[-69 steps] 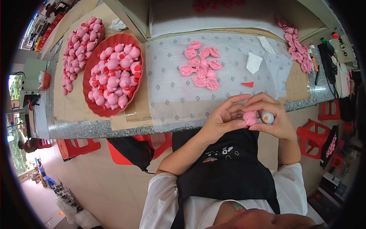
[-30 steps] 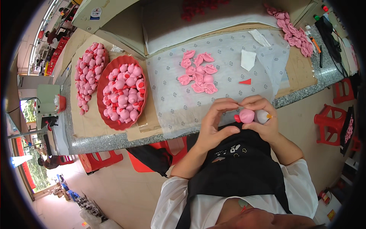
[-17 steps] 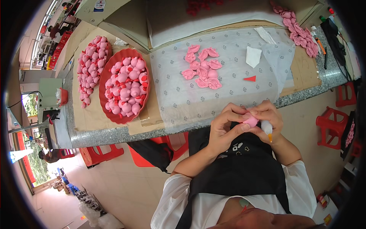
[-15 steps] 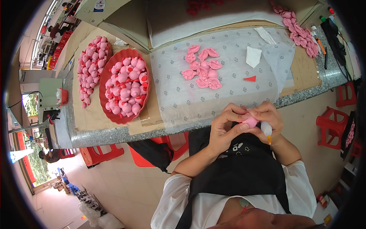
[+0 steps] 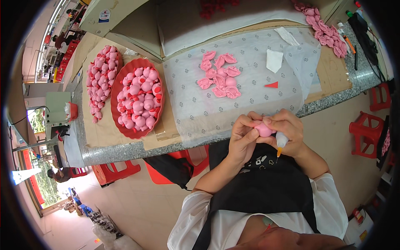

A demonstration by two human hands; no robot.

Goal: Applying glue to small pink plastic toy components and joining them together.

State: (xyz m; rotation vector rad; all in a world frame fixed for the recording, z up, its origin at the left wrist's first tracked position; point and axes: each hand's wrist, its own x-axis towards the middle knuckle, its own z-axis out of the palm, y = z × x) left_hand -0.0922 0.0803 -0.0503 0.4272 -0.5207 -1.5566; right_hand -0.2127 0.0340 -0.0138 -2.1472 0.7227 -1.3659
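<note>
In front of my chest, my left hand (image 5: 243, 135) pinches a rounded pink piece (image 5: 264, 129) between thumb and fingers. My right hand (image 5: 290, 128) closes around a small white glue bottle (image 5: 282, 139) with an amber tip and thin needle that point downward. Its thumb and forefinger also touch the pink piece. Past my hands, several pink petal-shaped pieces (image 5: 219, 92) and a few round ones lie in a cluster on white printed paper (image 5: 196, 112). A small red triangular piece (image 5: 271, 85) rests to their right, near a white paper scrap (image 5: 274, 61).
A red scalloped bowl (image 5: 116, 100) heaped with pink-and-red figures stands at left, beside another heap of figures (image 5: 102, 75). More petal pieces (image 5: 325, 33) pile up at far right near a marker (image 5: 349, 43). Red stools (image 5: 364, 133) stand below the granite table edge (image 5: 121, 155).
Both hands have shifted slightly left with the pink piece. My right hand and the glue bottle have tilted, the needle now pointing more down and left.
</note>
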